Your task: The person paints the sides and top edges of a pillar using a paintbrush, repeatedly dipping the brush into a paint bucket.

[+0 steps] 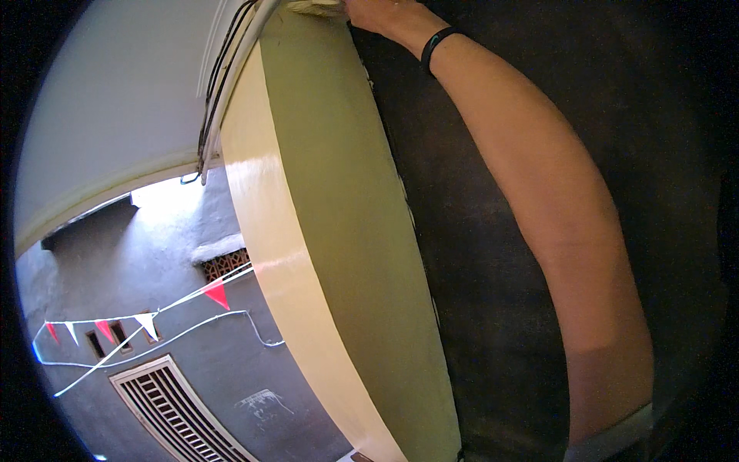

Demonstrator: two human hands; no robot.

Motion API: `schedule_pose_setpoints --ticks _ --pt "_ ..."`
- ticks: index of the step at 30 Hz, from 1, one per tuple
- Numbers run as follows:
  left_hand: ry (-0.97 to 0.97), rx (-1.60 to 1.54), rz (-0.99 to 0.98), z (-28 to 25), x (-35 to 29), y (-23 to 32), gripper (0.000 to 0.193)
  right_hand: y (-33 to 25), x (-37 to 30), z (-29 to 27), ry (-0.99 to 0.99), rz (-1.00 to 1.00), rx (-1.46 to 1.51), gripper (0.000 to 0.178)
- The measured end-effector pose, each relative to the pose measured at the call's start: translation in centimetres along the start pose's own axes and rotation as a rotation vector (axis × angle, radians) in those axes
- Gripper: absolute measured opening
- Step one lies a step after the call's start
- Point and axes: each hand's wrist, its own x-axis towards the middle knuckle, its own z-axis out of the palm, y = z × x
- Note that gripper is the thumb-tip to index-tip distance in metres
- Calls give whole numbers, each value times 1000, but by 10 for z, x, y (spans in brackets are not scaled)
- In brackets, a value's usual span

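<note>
My right arm reaches up from the lower right, with a black band [437, 49] round the wrist. At the top edge my right hand [382, 12], partly cut off by the frame, is closed on a pale yellowish, streaked thing [315, 7]. That thing lies against the top of the green pillar face [339, 185]; its kind I cannot make out, though it looks like bristles or folded cloth. My left hand is out of view.
A glossy cream pillar side [265, 200] adjoins the green face; a dark wall [477, 254] stands right. Cables [215, 92] run along the white ceiling [115, 92]. Beyond is a grey wall [254, 369] with a barred window [173, 408] and red-and-white pennants [218, 294] on strings.
</note>
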Motion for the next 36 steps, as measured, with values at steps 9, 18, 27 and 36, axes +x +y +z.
schedule_pose_setpoints --ticks 9,18,27,36 --pt "-11 -5 8 -2 5 0 36 1 -25 -18 -75 82 79 16" --pt "-26 -26 14 -7 4 -3 36 -13 -21 -59 -63 93 17 24" --pt "-102 -177 100 -11 -11 -8 36 15 -38 38 123 69 -103 22" --pt "-71 -129 58 -40 -22 2 43 -16 -139 -38 -94 -47 282 27"
